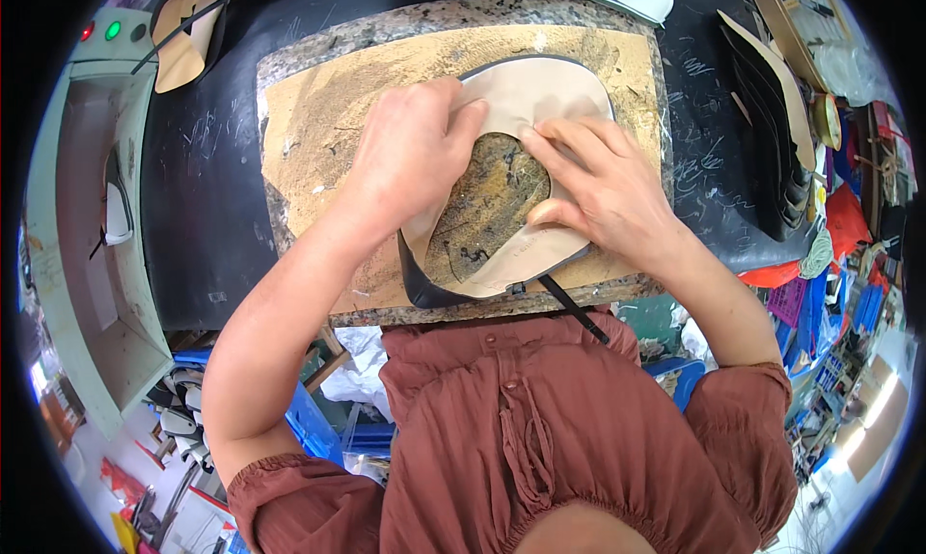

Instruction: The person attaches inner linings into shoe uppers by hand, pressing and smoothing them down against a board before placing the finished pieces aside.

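A flat shoe upper [526,86] lies lining side up, curved into a ring with a beige inside and a dark outer edge. My left hand [410,149] is closed on its upper left part, thumb on the lining and the other fingers mostly hidden. At the right, my right hand [608,183] bends its fingers over the inner edge, with its thumb lower down on the lining. A thin black strap [574,308] sticks out from the near end. Beneath lies a worn tan board [318,149], stained with dark glue-like marks.
The board rests on a speckled stone slab [333,45] on a black table [198,197]. Stacked shoe pieces [772,120] stand at the right, and another piece [183,57] lies far left. A pale green machine with a tray [92,265] borders the left side.
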Demonstrator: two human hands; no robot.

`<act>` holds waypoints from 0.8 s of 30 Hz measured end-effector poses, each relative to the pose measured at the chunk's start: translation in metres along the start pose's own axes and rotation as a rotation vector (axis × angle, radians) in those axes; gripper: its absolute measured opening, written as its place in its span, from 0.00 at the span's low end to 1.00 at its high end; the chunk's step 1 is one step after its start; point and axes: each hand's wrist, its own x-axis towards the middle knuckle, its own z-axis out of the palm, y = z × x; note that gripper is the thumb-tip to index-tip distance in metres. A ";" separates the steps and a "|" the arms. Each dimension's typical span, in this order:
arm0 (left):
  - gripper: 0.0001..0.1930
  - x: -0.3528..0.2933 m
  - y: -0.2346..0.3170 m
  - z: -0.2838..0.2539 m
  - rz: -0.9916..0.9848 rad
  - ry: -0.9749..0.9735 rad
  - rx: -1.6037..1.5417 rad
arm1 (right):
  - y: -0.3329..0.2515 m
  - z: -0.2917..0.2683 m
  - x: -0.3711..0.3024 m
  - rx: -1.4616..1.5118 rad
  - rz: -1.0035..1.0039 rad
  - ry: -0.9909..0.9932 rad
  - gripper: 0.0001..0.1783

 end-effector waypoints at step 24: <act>0.15 0.008 -0.004 0.009 0.157 -0.051 0.054 | 0.023 0.002 0.010 0.044 0.313 0.354 0.17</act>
